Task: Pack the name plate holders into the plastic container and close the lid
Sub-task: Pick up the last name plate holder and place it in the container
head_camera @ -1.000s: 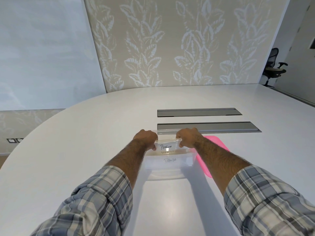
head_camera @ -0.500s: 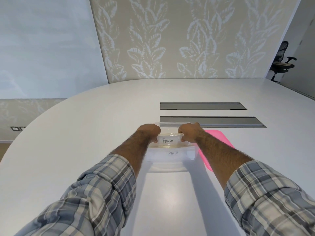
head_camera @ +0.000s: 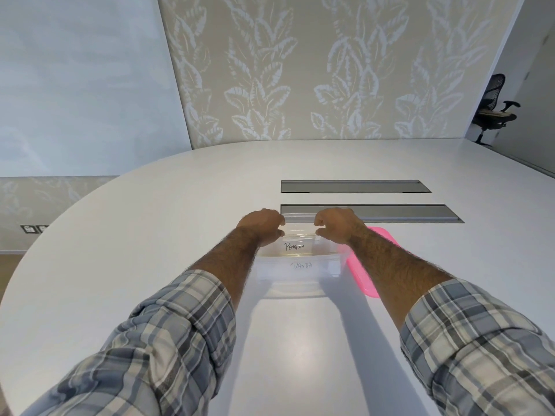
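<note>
Penguin holder (head_camera: 295, 246) is pinched at both ends by left hand (head_camera: 264, 227) and right hand (head_camera: 338, 226), set crosswise in container (head_camera: 297, 291). Lid (head_camera: 364, 276) is laid just right, nearer right hand.

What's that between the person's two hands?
The head view shows a clear name plate holder marked PENGUIN, held by left hand and right hand inside the plastic container.

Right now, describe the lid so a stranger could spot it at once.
On the white table, find the clear container with the name plate holders. The lid lies flat on its right, partly under a forearm. Nothing else is bright pink.
</note>
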A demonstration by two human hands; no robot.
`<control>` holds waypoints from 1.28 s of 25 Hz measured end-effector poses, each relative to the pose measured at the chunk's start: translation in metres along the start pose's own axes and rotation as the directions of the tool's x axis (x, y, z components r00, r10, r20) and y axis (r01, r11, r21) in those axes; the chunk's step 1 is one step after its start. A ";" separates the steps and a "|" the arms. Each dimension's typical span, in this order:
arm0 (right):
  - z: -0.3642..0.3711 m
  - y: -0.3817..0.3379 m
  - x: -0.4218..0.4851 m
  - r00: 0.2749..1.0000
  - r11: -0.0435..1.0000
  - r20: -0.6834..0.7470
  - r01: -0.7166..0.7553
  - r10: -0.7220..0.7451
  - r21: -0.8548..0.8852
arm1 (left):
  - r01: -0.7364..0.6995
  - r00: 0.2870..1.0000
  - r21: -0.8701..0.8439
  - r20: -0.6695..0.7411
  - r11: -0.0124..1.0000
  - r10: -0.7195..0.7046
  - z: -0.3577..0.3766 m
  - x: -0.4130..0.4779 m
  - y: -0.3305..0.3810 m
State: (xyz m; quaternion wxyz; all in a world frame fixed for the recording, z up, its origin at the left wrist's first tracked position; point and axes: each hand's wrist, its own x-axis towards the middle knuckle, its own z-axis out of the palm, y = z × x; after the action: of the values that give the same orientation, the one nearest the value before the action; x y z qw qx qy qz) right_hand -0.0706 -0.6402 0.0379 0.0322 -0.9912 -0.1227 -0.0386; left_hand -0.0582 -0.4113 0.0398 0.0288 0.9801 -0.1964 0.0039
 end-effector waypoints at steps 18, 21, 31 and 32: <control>-0.036 -0.019 -0.073 0.989 0.989 -0.014 -0.150 0.150 0.005 | -0.055 0.985 0.039 -0.159 0.998 0.061 -0.023 -0.060 0.029; -0.045 -0.019 -0.091 0.977 0.977 -0.008 -0.215 0.215 -0.001 | -0.103 0.982 0.018 -0.158 0.995 0.104 -0.024 -0.068 0.038; -0.046 -0.019 -0.164 0.909 0.911 0.082 -0.411 0.408 0.019 | -0.216 0.967 0.011 -0.136 0.976 0.216 -0.014 -0.102 0.071; -0.044 -0.016 -0.167 0.899 0.904 0.118 -0.427 0.422 0.015 | -0.217 0.967 0.016 -0.135 0.976 0.217 -0.014 -0.104 0.076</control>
State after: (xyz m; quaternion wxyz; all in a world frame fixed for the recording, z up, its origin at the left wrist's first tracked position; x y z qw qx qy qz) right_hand -0.2394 -0.6687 0.0687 0.0532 -0.9938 0.0939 0.0276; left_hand -0.1833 -0.4406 0.0564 0.0409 0.9502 -0.2999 0.0741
